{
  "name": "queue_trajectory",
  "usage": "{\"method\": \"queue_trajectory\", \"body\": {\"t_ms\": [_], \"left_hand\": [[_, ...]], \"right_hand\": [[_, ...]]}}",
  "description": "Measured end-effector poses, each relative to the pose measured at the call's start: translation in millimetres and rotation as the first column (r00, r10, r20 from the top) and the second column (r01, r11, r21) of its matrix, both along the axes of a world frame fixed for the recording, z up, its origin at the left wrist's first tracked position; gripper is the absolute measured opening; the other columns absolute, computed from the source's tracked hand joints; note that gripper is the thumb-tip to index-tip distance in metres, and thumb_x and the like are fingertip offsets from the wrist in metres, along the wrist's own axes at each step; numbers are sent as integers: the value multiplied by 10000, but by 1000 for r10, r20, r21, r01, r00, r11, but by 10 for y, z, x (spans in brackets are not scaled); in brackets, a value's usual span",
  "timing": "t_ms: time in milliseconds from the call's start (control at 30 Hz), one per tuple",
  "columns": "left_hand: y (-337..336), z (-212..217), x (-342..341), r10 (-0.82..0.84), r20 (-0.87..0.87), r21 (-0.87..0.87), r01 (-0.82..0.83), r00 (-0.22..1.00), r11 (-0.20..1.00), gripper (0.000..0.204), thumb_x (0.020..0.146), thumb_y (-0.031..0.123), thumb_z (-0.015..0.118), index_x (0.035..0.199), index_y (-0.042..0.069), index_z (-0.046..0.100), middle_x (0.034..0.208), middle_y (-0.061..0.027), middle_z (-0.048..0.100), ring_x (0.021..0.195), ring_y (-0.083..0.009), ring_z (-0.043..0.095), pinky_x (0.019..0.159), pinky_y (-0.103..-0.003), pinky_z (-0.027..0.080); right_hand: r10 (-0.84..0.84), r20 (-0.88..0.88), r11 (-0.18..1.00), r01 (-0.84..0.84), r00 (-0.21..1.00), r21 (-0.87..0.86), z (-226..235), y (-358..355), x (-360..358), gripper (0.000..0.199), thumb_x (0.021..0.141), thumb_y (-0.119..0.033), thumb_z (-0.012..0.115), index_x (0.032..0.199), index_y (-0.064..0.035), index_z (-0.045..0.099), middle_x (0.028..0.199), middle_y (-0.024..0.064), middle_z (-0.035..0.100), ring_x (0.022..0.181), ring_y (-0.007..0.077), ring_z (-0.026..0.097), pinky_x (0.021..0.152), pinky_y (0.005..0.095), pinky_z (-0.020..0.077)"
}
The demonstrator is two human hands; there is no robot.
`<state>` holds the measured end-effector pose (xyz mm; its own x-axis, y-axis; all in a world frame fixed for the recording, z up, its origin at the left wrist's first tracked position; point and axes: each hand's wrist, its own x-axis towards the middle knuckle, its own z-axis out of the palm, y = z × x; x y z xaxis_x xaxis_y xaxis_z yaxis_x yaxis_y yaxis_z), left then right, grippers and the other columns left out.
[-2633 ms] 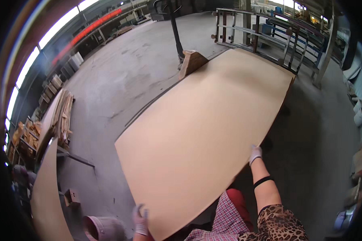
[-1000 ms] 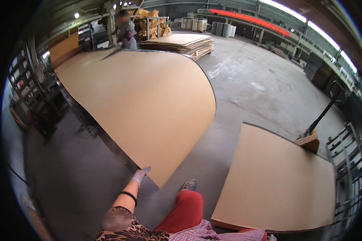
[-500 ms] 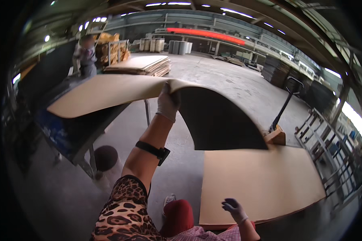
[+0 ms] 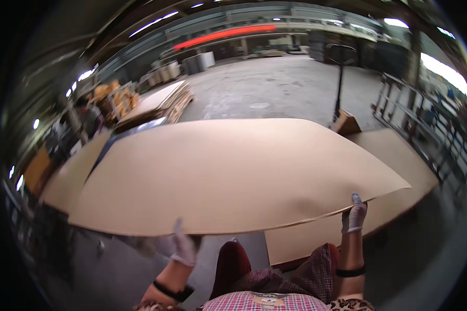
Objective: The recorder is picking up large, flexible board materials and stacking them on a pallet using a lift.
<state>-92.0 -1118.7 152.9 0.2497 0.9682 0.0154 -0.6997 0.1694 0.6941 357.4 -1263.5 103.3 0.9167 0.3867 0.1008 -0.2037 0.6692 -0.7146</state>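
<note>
A large tan sheet (image 4: 233, 176) spans the view in front of me, its near edge toward my body. In a pale glove, my left hand (image 4: 184, 248) is at that edge left of centre, thumb up over the top and fingers partly hidden below; it is slightly blurred. My right hand (image 4: 355, 215), also gloved, grips the near edge farther right, with the thumb on top. Beneath the sheet's right part lies a stack of similar tan sheets (image 4: 301, 243), low by the floor. Another tan sheet (image 4: 70, 176) shows beyond the left end.
A pallet jack handle (image 4: 340, 78) stands upright behind the low stack, beside a wooden block (image 4: 346, 123). Metal racks (image 4: 425, 116) line the right. Far left are a pile of sheets (image 4: 158, 101), a bundle of orange-brown material (image 4: 114, 98) and a person (image 4: 92, 115).
The sheet was raised and folded over in my left hand, dark underside showing; now it is spread out tan side up. My right hand, free before, has taken its near edge. My view has turned right.
</note>
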Motion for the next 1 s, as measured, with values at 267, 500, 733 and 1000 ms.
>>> {"method": "queue_trajectory", "body": {"t_ms": [267,500,733,1000], "left_hand": [[798,-978,-2760,394,-360,-94,-454,845,886,561,847,448,338,1238,53,412,1210,-106,481,1113,-296,444,931,-435,358],[285,-826,-511,-47,-573,-210,-90,818,974,326,777,150,567,1085,50,526,1037,-75,568,973,-232,541,860,-386,446],[-706,-1450,2095,-376,-727,-51,502,574,863,354,814,135,557,1139,17,478,1083,-95,536,994,-197,518,904,-326,412],[-879,-612,2353,-605,-753,-264,961,-258,-81,406,849,148,553,1219,15,453,1182,-101,521,1084,-181,480,932,-301,363]], "right_hand": [[-169,146,817,221,975,-532,-867,-1281,2121,280,736,-154,626,955,19,613,928,92,607,830,182,558,785,307,447],[-293,-295,955,266,910,-128,-1673,-2171,3510,345,741,-156,622,1021,21,525,928,148,595,808,319,594,734,434,489],[-160,-434,907,-42,886,-420,-2282,-824,892,504,778,-232,606,1200,-13,439,1172,116,500,1068,283,462,930,409,372],[24,-670,979,-153,742,-135,-2957,-970,924,344,881,-264,479,1159,-62,470,1137,100,547,1060,290,507,910,432,410]]}}
